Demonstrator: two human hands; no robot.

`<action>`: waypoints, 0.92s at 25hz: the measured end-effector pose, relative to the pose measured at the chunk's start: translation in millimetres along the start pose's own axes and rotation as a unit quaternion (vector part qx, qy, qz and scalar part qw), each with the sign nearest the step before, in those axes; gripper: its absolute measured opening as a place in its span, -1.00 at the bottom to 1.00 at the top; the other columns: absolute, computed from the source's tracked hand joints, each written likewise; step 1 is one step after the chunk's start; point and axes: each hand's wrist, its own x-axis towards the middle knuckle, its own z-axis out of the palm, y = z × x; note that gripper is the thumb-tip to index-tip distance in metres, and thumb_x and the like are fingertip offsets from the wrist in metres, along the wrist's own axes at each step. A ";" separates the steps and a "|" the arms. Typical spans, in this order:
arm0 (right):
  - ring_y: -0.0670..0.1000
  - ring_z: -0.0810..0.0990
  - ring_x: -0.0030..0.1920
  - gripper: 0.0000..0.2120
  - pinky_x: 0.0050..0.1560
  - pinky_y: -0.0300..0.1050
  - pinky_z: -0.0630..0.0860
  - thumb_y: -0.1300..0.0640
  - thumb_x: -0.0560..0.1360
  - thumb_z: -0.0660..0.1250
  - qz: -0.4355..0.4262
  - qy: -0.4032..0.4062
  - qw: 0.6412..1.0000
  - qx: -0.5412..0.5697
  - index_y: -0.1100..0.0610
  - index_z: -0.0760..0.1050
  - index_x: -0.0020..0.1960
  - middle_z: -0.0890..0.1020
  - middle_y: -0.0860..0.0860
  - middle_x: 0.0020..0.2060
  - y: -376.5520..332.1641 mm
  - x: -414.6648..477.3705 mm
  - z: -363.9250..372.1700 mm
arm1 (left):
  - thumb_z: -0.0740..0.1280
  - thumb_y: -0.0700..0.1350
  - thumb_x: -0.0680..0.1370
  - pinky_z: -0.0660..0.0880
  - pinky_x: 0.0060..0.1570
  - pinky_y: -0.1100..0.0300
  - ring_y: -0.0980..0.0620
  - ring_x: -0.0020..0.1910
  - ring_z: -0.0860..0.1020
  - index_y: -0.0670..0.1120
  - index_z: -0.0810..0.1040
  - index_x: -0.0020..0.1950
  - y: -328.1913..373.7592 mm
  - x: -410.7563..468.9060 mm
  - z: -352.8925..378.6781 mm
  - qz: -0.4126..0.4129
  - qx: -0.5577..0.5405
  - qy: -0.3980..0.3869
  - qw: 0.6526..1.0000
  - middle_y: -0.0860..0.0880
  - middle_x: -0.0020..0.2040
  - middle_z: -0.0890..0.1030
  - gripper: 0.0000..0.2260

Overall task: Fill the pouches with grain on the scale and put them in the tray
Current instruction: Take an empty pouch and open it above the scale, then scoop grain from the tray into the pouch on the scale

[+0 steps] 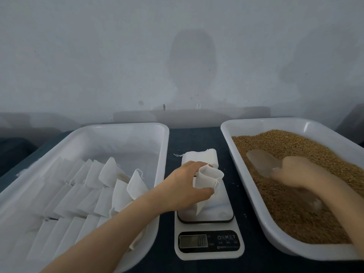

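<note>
Seemingly midway: tray (126,126) holds many pouches (110,172), we pinch 1 empty pouch (208,178) over scale (208,251) w/ left hand (183,184), right hand (295,170) grips scoop (260,162) in grain (295,213).

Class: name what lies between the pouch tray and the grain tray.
Head view: the scale, a stack of empty pouches behind it, and the left hand holding a pouch above it.

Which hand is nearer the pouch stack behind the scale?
Left. The left hand is just in front of the stack; the right hand is in the grain tray.
</note>
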 end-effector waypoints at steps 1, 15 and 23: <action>0.00 0.57 -0.34 -0.61 -0.42 -0.20 0.43 -0.12 0.52 0.24 0.008 0.009 1.000 0.006 0.24 0.49 0.03 0.56 0.06 -0.31 8.5 4.7 -3.5 | 0.39 0.05 0.49 0.38 0.01 0.42 0.16 0.15 0.45 0.17 0.36 0.35 -0.2 0.2 0.0 0.000 0.002 -0.001 1.000 0.19 0.25 0.42 -0.54; 0.11 0.49 -0.31 -0.78 -0.29 0.04 0.53 0.30 0.52 0.18 0.062 0.220 0.973 0.033 0.26 0.27 0.15 0.46 0.13 -0.28 73.3 29.9 9.9 | 0.39 0.12 0.47 0.36 -0.09 0.47 0.25 0.08 0.46 0.21 0.33 0.34 -5.4 2.1 2.6 -0.014 0.025 0.004 1.000 0.26 0.22 0.42 -0.53; 0.00 0.56 -0.26 -0.75 -0.37 -0.12 0.47 0.15 0.59 0.19 -0.015 0.100 0.988 0.119 0.15 0.23 0.22 0.52 0.04 -0.19 34.7 12.3 16.6 | 0.40 0.14 0.42 0.46 0.14 0.21 0.18 0.13 0.49 0.22 0.37 0.34 -13.2 4.7 2.8 -0.020 0.036 0.007 0.999 0.23 0.20 0.48 -0.49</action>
